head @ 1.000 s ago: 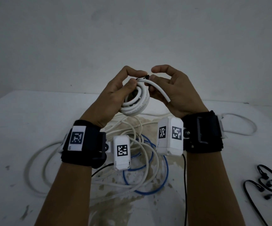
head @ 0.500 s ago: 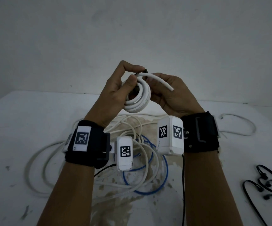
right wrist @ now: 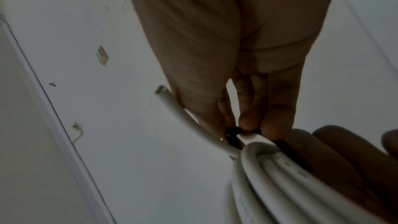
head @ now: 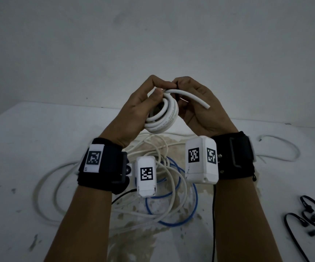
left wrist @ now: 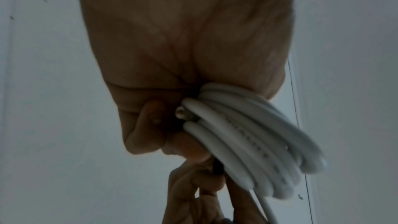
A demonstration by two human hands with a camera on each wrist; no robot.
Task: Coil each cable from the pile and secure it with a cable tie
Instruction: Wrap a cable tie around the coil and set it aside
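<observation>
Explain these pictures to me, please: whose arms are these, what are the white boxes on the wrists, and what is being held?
No machine here: a person works with two bare hands. The wide picture comes from a camera on the head, looking down. Each white box strapped at a wrist is another camera; the two close-up pictures come from those, looking along each hand.

The left hand grips a small coil of white cable, its loose end sticking out to the right. The right hand pinches a thin black cable tie at the top of the coil, seen best in the right wrist picture.

On the white table below lies a loose pile of white cables with a blue cable among them. Spare black ties lie at the right.
</observation>
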